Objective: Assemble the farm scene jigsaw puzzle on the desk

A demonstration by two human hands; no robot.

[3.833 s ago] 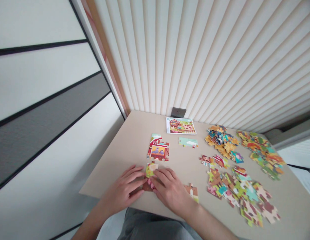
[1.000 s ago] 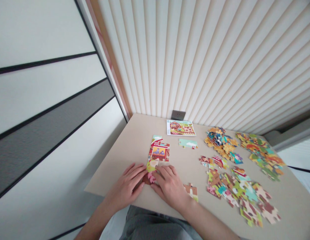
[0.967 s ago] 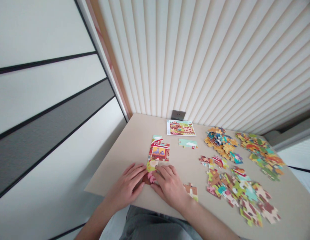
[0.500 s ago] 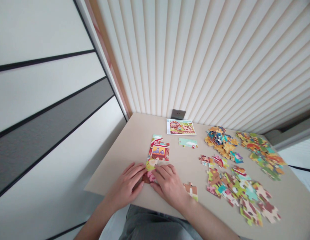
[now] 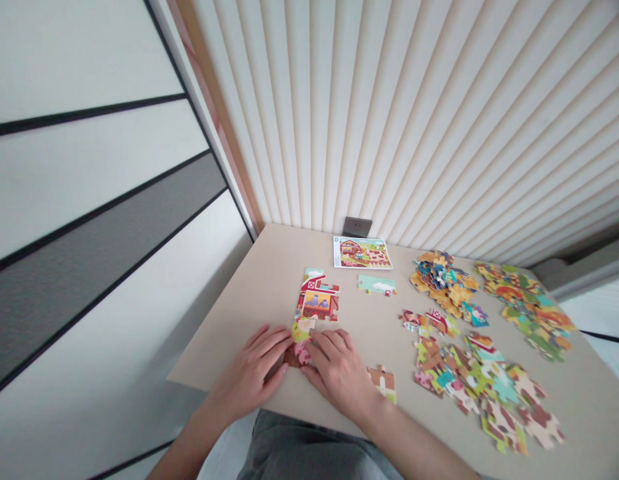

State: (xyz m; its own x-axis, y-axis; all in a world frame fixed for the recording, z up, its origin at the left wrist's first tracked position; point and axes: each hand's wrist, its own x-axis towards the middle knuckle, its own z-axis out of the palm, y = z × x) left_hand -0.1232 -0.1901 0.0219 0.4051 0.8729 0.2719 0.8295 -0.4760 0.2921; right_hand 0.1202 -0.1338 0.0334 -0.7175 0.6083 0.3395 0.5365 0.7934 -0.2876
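My left hand (image 5: 254,363) and my right hand (image 5: 339,369) rest near the table's front edge, either side of a puzzle piece (image 5: 300,353) with pink and brown on it. Fingers of both hands are bent and press against its sides, hiding part of it. Just above lies a yellow-green piece (image 5: 304,328), touching the joined barn pieces (image 5: 318,303), which show a red barn and a window. Whether the pink piece is fully locked in I cannot tell. Partly behind my right wrist lies a brown and white piece (image 5: 383,381).
A picture card (image 5: 362,253) of the farm lies at the back, near a dark wall socket (image 5: 357,227). A pale sky piece (image 5: 377,285) lies below it. Rightward are a farm-piece pile (image 5: 482,380), an orange-blue pile (image 5: 444,280) and a green-orange pile (image 5: 526,307).
Both hands stay in the same place on the pink and brown puzzle piece. The view has shifted very slightly; nothing on the table has visibly moved.
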